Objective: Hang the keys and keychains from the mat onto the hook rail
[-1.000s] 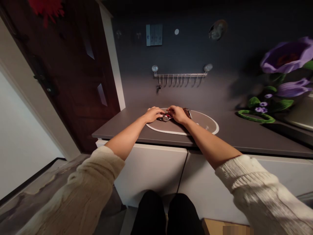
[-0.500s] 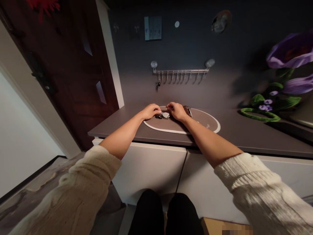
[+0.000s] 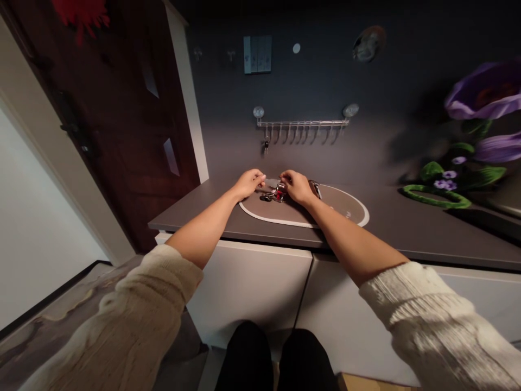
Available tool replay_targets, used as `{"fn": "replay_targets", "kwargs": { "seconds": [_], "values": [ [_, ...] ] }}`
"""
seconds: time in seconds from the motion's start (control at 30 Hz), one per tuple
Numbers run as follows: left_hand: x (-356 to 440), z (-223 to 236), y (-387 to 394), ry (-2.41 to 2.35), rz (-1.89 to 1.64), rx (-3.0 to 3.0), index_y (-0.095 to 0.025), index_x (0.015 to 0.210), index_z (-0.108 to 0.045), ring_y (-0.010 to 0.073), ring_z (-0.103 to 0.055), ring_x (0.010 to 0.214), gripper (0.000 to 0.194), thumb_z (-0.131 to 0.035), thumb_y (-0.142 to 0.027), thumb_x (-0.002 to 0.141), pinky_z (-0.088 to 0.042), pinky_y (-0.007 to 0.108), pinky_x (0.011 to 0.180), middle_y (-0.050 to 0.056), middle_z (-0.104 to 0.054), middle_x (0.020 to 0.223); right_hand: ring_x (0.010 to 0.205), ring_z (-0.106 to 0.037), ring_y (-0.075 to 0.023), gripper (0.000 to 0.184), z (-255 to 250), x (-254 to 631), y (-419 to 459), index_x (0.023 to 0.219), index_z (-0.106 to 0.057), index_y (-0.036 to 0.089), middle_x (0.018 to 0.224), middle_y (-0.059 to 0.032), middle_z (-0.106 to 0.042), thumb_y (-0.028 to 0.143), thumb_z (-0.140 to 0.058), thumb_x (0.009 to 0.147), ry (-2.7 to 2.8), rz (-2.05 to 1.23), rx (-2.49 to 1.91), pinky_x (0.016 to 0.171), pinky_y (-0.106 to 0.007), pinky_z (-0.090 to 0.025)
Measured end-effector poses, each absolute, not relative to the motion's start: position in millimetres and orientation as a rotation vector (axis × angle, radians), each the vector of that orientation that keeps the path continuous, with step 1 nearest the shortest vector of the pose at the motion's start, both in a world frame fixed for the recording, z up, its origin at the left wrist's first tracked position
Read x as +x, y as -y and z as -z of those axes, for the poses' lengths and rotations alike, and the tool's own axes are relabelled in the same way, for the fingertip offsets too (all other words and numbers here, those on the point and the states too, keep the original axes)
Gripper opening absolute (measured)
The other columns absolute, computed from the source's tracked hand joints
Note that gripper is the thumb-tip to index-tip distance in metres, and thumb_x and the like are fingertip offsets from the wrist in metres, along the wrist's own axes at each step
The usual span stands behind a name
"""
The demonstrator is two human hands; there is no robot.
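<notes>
My left hand (image 3: 249, 184) is over the left part of an oval brown mat (image 3: 293, 216) with a white rim. Its thumb and forefinger are pinched together; what lies between them is too small to make out. Close by on the right, my right hand (image 3: 297, 186) pinches the top of a bunch of keys (image 3: 280, 193) with shiny metal and red parts. A dark key-like piece (image 3: 266, 197) of the bunch reaches left, below my left fingertips. Just behind my right wrist lies a dark brown and silvery object (image 3: 315, 188), partly hidden.
On the wall, a clear hook rail (image 3: 303, 123) carries a small set of keys (image 3: 266, 145) at its left end. Purple artificial flowers (image 3: 484, 98) with a green base (image 3: 437, 196) stand at right on the grey counter (image 3: 386, 225). A dark red door (image 3: 134, 136) is at left.
A round silvery piece between my hands no longer shows; red and metal parts of the bunch show there now. My left fingertips have risen slightly off the dark piece. The view has tilted up slightly.
</notes>
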State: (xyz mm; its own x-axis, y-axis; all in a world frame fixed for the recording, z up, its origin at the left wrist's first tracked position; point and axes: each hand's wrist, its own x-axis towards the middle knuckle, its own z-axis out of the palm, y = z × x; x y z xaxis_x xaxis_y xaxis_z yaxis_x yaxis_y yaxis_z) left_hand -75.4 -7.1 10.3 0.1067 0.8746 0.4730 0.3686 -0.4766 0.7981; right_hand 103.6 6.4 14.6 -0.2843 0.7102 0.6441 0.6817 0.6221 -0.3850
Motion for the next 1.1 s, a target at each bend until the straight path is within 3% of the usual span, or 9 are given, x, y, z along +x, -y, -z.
{"fn": "replay_targets", "kwargs": {
  "seconds": [0.33, 0.53, 0.7, 1.1],
  "values": [
    [-72.8, -17.9, 11.8, -1.096, -1.493, 1.569, -0.012, 0.074, -0.051, 0.0073, -0.056, 0.057, 0.014, -0.051, -0.023, 0.081, -0.039, 0.019, 0.056, 0.003, -0.064, 0.065, 0.089, -0.055, -0.0168, 0.022, -13.8, 101.8, -9.3, 0.094, -0.059, 0.015, 0.096, -0.0089, -0.063, 0.02, -0.043, 0.08, 1.978, -0.012, -0.97, 0.082, -0.03, -0.04],
    [-71.4, -23.2, 14.2, -1.056, -1.546, 1.403, -0.012, 0.072, -0.05, 0.0064, -0.056, 0.056, 0.014, -0.052, -0.023, 0.081, -0.04, 0.019, 0.056, 0.004, -0.065, 0.068, 0.081, -0.052, -0.0174, 0.02, -17.7, 99.0, 0.0, 0.092, -0.056, 0.015, 0.089, -0.0087, -0.06, 0.021, -0.043, 0.078, 1.896, 0.054, -0.909, 0.077, -0.03, -0.04],
    [-71.6, -25.8, 15.0, -0.991, -1.576, 1.282, -0.012, 0.073, -0.05, 0.0058, -0.057, 0.056, 0.011, -0.05, -0.019, 0.082, -0.043, 0.018, 0.057, 0.004, -0.065, 0.067, 0.078, -0.051, -0.0169, 0.015, -16.8, 95.6, 4.9, 0.083, -0.058, 0.016, 0.081, -0.0063, -0.059, 0.024, -0.047, 0.076, 2.001, 0.145, -0.861, 0.076, -0.029, -0.038],
    [-72.7, -22.6, 14.3, -0.824, -1.468, 1.237, -0.011, 0.076, -0.051, 0.0081, -0.06, 0.063, 0.009, -0.056, -0.018, 0.079, -0.048, 0.022, 0.064, 0.007, -0.066, 0.073, 0.076, -0.053, -0.0157, 0.026, -13.7, 95.8, 3.7, 0.089, -0.066, 0.017, 0.079, -0.006, -0.061, 0.033, -0.048, 0.081, 2.037, 0.186, -0.982, 0.071, -0.026, -0.037]
  ]
}}
